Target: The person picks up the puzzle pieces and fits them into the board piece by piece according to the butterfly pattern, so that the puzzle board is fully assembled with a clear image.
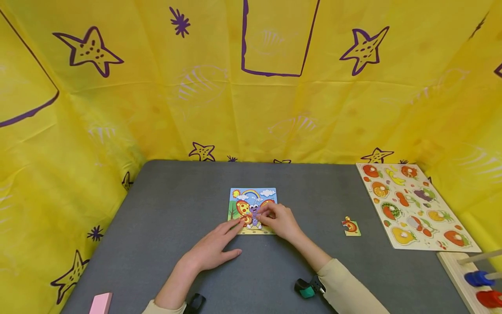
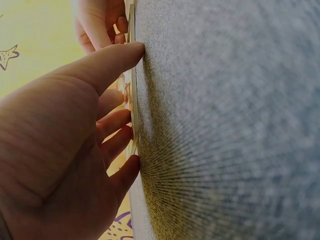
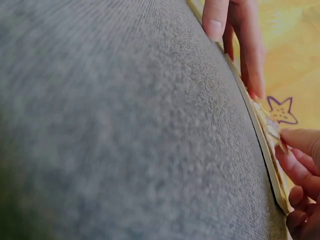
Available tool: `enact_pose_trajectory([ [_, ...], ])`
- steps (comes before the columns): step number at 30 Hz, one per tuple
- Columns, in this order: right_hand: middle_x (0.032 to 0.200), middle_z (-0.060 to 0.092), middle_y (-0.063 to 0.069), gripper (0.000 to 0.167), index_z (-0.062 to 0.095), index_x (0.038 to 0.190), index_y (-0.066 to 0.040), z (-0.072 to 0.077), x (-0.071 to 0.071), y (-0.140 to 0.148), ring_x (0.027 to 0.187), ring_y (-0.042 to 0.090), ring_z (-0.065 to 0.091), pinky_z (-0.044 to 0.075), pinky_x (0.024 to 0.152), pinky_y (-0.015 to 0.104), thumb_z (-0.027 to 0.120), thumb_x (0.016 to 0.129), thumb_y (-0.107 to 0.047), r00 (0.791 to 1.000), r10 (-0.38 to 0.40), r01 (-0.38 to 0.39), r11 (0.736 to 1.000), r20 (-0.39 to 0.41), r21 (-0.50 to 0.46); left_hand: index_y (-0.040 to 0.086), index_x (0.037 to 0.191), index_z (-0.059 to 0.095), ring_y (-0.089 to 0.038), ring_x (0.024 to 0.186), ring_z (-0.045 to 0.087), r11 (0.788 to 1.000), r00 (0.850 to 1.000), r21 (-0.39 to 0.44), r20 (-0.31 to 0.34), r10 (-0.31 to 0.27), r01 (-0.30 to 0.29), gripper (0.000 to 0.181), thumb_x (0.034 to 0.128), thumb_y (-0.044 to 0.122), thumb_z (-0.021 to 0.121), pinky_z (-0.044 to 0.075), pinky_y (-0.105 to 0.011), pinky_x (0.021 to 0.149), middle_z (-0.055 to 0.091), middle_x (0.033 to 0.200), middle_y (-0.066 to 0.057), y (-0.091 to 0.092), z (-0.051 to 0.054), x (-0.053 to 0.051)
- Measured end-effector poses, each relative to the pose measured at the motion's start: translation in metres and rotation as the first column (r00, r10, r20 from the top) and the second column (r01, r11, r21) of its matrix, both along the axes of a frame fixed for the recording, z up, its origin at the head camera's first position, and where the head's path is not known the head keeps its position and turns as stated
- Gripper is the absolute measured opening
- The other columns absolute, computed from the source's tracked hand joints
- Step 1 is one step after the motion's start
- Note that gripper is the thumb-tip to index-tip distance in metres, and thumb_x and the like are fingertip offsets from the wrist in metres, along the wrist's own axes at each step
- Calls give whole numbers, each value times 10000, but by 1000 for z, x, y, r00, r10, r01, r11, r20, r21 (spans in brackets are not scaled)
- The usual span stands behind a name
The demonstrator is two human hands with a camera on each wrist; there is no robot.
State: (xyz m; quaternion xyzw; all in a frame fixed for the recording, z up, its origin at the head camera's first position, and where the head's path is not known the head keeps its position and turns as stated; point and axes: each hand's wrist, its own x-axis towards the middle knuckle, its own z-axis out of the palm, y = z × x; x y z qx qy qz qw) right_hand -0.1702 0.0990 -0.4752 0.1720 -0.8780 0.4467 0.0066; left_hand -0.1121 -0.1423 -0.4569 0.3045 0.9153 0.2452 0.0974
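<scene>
A butterfly jigsaw puzzle (image 1: 235, 194) lies flat on the grey table, showing a rainbow, a sun and a purple-bodied butterfly. My left hand (image 1: 215, 246) rests its fairly straight fingertips on the puzzle's lower left part, thumb apart on the table side. At the puzzle's right half, my right hand (image 1: 279, 222) pinches a puzzle piece between thumb and forefinger; the right wrist view shows its slightly raised edge (image 3: 273, 129). The right hand covers much of the butterfly's right wing. Farther right, one loose puzzle piece (image 1: 351, 227) with an orange-red swirl lies on the table.
A wooden fruit board (image 1: 417, 207) lies at the table's right side. Below it stands a wooden base with pegs (image 1: 456, 272) carrying blue and red rings. A pink block (image 1: 100, 303) is at the front left. Yellow patterned cloth (image 1: 251, 117) hangs behind the table.
</scene>
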Motion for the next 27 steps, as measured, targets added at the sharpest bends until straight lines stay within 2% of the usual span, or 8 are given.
enact_pose_trajectory([
  [5,688,599,-125,66,736,857,-141,-3,-2,-2,698,116,477,369,638,277,785,829,-176,996,21,-17,999,-83,43,78,1510,366,-325,1377,352,1000,1000,4,-14,-1,1,677,944,322,646,355,-541,1051,352,1529,-122,1,0,0],
  [14,700,603,-125,91,717,825,-168,-6,-3,-3,703,113,487,379,640,277,806,811,-180,991,21,-12,998,-129,66,61,1486,408,-330,1362,372,1000,999,-1,-33,5,-5,649,941,321,647,362,-545,1041,366,1519,-123,2,1,0],
  [19,714,593,-131,101,715,829,-175,-5,-1,-3,710,114,484,383,626,269,811,807,-196,991,11,0,997,-133,82,44,1474,421,-328,1355,380,1000,999,1,-54,0,0,649,933,316,655,368,-545,1034,377,1510,-125,3,0,0],
  [27,711,552,-141,109,701,827,-189,-4,0,-4,716,111,465,371,613,266,807,812,-207,993,-1,13,995,-119,100,53,1477,421,-323,1360,373,1000,999,-16,-33,12,-13,650,933,319,658,362,-540,1042,372,1515,-119,4,1,0],
])
